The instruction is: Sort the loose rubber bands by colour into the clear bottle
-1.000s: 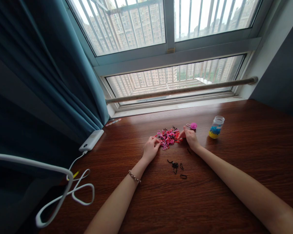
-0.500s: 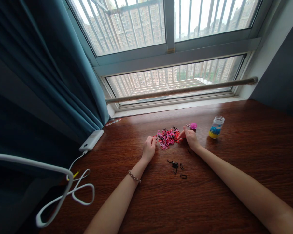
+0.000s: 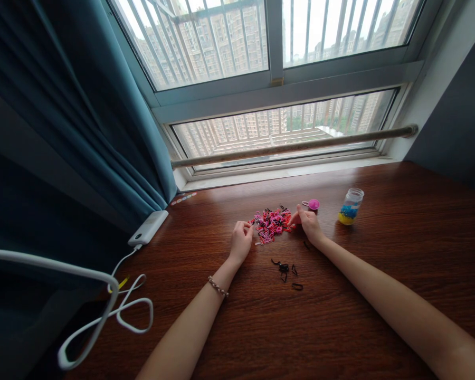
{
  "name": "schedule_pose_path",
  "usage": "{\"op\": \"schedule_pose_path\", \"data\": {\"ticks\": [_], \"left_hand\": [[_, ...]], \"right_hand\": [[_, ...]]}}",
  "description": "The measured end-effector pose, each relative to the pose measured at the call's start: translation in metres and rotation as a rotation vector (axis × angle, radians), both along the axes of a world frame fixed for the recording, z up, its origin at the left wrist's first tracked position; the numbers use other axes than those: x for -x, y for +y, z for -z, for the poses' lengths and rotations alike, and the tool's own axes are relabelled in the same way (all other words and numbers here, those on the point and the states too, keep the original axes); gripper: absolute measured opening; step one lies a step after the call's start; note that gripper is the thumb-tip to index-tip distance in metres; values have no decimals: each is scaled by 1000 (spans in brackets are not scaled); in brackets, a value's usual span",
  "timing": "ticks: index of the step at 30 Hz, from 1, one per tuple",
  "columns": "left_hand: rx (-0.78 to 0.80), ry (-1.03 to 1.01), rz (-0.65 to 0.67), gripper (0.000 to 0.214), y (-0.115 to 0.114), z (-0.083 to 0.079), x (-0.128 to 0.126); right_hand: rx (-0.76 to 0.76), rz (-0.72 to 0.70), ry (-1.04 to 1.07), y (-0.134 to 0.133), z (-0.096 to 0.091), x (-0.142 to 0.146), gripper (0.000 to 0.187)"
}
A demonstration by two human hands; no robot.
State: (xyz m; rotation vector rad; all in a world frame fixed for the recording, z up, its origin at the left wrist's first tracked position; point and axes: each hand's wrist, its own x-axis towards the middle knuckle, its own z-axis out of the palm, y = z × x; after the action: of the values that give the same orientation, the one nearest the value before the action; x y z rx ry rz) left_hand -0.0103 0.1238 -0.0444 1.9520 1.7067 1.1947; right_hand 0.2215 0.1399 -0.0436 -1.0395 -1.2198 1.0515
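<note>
Band pile point(image 3: 273, 224): left hand point(image 3: 241, 243) at 9 o'clock, fingers curled, can't tell any grip; right hand point(image 3: 309, 224), 3 o'clock, fingers loose, likely bracing pile. Black bands point(image 3: 284, 268) apart, 6 o'clock.

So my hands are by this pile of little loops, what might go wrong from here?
Your right hand is at the edge of the colorful pile, so a nudge could scatter it among the separate black loops. The jar right of that hand looks uncapped; a bump could tip and spill it.
</note>
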Motion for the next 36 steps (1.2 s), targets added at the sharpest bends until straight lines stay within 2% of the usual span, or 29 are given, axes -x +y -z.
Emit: {"op": "schedule_pose_path", "data": {"ticks": [7,12,14,17,19,21,25,28,32,36], "left_hand": [[2,2,1,10,1,2,1],[-31,20,54,16,-7,-8,-2],[-78,48,195,21,-17,-15,-6],[-146,125,515,26,-35,-22,-14],[-179,195,626,27,-41,-24,-18],[-205,247,592,26,-42,-23,-20],[-213,228,240,22,-27,-18,-15],[-108,196,54,15,-13,-12,-8],[43,147,20,8,-3,-3,-1],[45,181,81,10,-2,0,0]], "right_hand": [[0,-7,15,1,1,0,58],[9,-5,-17,-1,-2,0,60],[7,12,-41,-2,-3,0,61],[-5,49,-79,-3,-4,0,59],[-23,70,-135,-4,-4,0,58],[-74,86,-238,-4,-3,2,55],[-237,69,-511,-5,0,6,44],[-300,10,-642,-4,2,8,42],[-290,37,-614,-3,3,8,41],[-263,110,-472,-5,0,6,41]]}}
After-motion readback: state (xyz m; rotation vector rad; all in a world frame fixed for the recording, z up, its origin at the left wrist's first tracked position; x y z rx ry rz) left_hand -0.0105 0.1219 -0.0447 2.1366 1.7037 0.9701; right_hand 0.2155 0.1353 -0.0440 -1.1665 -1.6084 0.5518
